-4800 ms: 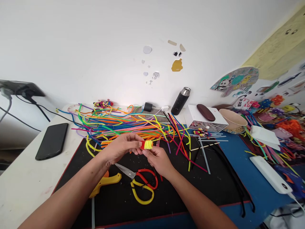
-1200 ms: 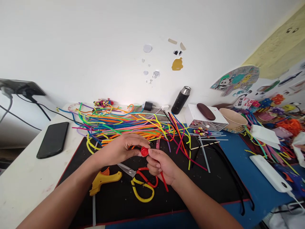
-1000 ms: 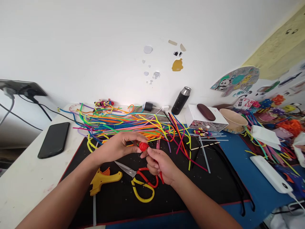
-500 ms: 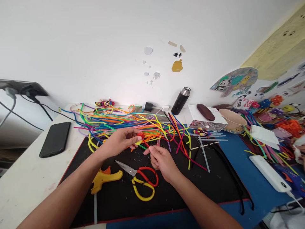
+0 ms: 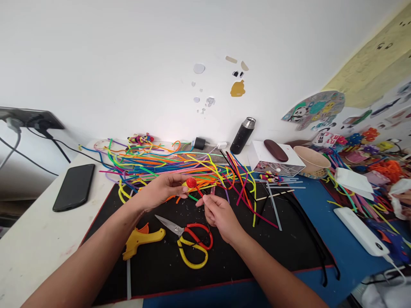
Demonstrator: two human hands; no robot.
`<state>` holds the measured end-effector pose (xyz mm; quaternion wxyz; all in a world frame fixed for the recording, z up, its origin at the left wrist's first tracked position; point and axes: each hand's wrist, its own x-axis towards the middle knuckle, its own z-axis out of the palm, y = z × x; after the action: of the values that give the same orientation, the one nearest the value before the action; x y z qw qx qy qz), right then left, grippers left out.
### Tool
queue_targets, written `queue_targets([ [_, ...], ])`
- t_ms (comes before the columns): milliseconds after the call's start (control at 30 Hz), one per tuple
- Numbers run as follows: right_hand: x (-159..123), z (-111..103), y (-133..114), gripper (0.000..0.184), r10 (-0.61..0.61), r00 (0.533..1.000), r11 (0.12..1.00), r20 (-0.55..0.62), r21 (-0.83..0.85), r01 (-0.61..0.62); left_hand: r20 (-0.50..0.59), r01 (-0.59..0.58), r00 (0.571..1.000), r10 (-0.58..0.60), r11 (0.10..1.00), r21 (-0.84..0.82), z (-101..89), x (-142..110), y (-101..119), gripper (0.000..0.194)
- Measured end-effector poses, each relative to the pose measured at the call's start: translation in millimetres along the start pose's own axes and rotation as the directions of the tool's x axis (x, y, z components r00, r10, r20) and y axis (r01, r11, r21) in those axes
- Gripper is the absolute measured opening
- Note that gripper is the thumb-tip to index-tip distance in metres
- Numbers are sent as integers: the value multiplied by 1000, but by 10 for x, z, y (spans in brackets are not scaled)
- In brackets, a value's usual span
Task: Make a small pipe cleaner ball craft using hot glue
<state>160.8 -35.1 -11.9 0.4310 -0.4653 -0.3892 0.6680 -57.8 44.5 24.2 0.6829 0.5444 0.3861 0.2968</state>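
My left hand point(image 5: 162, 192) pinches a small coiled piece of red and yellow pipe cleaner point(image 5: 191, 183) above the black mat point(image 5: 224, 261). A red pipe cleaner tail runs from the coil down to my right hand point(image 5: 218, 214), whose fingers pinch it just below and right of the coil. Red and yellow scissors point(image 5: 189, 244) lie on the mat under my right hand. A yellow glue gun point(image 5: 141, 239) lies to their left.
A heap of coloured pipe cleaners point(image 5: 167, 167) covers the far mat. A black phone point(image 5: 74, 187) lies on the left, a dark flask point(image 5: 243, 136), white box point(image 5: 276, 159) and paper cup point(image 5: 312, 161) behind. A white power bank point(image 5: 361, 231) and another person's hand point(image 5: 400, 201) are at right.
The coil showed yellow at first; red now wraps it. My left hand lifted the coil slightly toward the pile, and my right hand slid along the red tail, drawing it out.
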Motion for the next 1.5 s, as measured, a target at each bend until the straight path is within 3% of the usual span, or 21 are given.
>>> queue_targets([
  [300, 23, -2, 23, 55, -2, 1000, 1000, -3, -30, 2, -84, -105, 989, 120, 980, 169, 23, 47, -106, 49],
  [500, 24, 27, 2, 56, -8, 1000, 996, 14, -84, 9, -121, -107, 979, 167, 914, 391, 40, 59, -163, 42],
  [833, 57, 47, -24, 55, -29, 996, 982, 80, -184, 44, -122, -116, 965, 232, 796, 593, 139, 49, -174, 26],
  [1067, 92, -18, -93, 55, -46, 994, 968, 94, -240, 68, -45, -188, 956, 290, 722, 666, 140, 35, -164, 18],
  [1300, 97, -84, -350, 50, -130, 984, 846, 124, -503, 175, 107, -275, 955, 276, 695, 664, 139, 7, -152, 17],
  [1500, 140, -124, -475, 41, -209, 964, 717, 161, -646, 264, 146, -250, 968, 205, 716, 652, 157, -25, -111, 20],
])
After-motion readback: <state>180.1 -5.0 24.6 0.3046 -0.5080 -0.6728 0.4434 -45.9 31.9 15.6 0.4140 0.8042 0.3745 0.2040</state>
